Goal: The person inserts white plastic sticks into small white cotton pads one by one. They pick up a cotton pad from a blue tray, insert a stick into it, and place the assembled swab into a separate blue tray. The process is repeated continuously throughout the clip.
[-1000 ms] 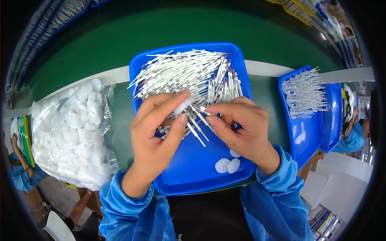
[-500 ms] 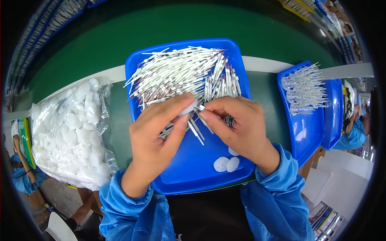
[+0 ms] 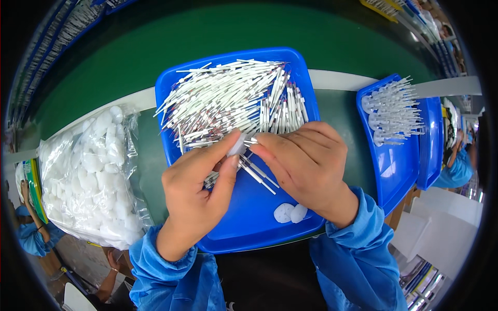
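Note:
Over the blue tray (image 3: 244, 223), my left hand (image 3: 192, 189) pinches a small white plastic disc (image 3: 237, 145) between thumb and fingers. Several thin white sticks (image 3: 259, 175) hang from that disc, slanting down to the right. Close against it, my right hand (image 3: 307, 166) has its thumb and forefinger pressed together on a thin white stick (image 3: 251, 141) at the disc's edge. Its far end is hidden by my fingers. Behind both hands lies a heap of white sticks with dark tips (image 3: 218, 101). Loose white discs (image 3: 284, 213) rest at the tray's near right.
A clear bag of white discs (image 3: 91, 179) lies on the left of the green table (image 3: 249, 31). To the right, a second blue tray (image 3: 391, 168) holds discs fitted with sticks (image 3: 393, 111). Other people (image 3: 450, 168) sit at the far sides.
The disc in my left hand has tilted more edge-on, and its sticks have swung lower right. My right hand has rolled over the stick, covering one loose disc. The tray sits slightly further left.

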### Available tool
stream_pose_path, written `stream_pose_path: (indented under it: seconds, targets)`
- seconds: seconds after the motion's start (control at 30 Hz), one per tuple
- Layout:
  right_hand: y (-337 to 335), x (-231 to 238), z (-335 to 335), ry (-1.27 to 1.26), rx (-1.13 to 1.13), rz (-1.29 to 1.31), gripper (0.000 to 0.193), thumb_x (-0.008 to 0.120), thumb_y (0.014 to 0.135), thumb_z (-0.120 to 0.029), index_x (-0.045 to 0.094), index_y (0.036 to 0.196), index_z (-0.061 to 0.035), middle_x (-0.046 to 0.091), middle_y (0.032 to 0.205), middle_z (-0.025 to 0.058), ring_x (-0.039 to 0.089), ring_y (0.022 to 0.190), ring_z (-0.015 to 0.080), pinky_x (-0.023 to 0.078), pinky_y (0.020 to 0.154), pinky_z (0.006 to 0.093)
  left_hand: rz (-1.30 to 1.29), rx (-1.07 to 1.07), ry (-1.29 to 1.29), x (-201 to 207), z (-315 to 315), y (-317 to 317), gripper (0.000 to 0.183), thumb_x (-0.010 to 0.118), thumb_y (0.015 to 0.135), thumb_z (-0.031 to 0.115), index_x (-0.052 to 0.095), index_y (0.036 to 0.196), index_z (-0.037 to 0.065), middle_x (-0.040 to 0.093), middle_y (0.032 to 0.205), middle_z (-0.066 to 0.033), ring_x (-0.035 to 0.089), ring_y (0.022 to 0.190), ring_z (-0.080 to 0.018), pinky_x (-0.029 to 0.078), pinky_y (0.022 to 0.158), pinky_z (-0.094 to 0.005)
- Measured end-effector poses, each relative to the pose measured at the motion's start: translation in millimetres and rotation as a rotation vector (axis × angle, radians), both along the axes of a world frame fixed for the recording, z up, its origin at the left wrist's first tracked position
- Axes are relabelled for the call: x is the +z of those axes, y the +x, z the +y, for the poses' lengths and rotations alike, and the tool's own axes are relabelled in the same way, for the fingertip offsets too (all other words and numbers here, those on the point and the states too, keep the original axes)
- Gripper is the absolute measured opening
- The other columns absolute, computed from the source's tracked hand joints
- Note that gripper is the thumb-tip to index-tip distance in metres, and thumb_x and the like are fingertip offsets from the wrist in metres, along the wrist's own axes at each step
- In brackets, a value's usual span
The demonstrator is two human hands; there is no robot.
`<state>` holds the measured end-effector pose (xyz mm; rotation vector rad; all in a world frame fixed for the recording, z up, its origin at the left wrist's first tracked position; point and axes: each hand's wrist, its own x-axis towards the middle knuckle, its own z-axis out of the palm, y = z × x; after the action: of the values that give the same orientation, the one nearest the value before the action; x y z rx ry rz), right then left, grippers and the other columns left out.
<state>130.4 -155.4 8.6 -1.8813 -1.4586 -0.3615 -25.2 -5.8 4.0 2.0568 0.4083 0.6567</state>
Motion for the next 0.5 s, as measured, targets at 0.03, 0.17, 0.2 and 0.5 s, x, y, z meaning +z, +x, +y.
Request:
stream_pose_path:
  seconds: [0.03,0.17,0.2,0.5]
  targets:
    - [-0.5,0.6,0.3,-0.001,-0.005,-0.004,0.019,0.093,0.083,-0.014,0.082,0.097,-0.007,0.08,0.079,0.0044,0.073,0.064,0.0207,0.054,0.067,0.0344,0.002,0.001,-0.037,0.0,0.3,-0.9,0.038,0.082,0.094,-0.002,0.081,0.132,0.003,0.081,0.092,-0.0155,0.076,0.074,-0.0195,0.059,0.071,-0.0311]
    - [0.7,-2.9,1.6,0.034,0.004,-0.047,0.02,0.089,0.085,-0.014,0.08,0.1,-0.0073,0.077,0.078,0.0011,0.071,0.064,0.0171,0.052,0.067,0.0314,0.019,0.009,-0.175,0.5,-2.4,-2.8,0.04,0.082,0.095,-0.002,0.08,0.135,0.002,0.081,0.094,-0.0155,0.075,0.075,-0.0175,0.059,0.072,-0.0298]
    - [2.3,-5.0,2.5,0.053,0.013,-0.063,0.019,0.087,0.085,-0.015,0.079,0.102,-0.0076,0.075,0.078,-0.0006,0.07,0.064,0.0155,0.051,0.068,0.0299,0.014,0.005,-0.165,0.6,-2.8,-3.1,0.041,0.082,0.095,-0.002,0.08,0.136,0.002,0.081,0.094,-0.0156,0.075,0.075,-0.0178,0.059,0.072,-0.0297]
    - [7.5,-6.3,-0.9,0.012,0.098,0.019,0.023,0.09,0.083,-0.015,0.08,0.103,-0.0083,0.081,0.087,0.0037,0.072,0.066,0.018,0.054,0.069,0.0331,0.005,-0.066,-0.108,1.2,-0.2,-4.9,0.045,0.085,0.094,0.003,0.077,0.138,0.002,0.082,0.11,-0.0139,0.078,0.089,-0.0212,0.06,0.079,-0.0316]
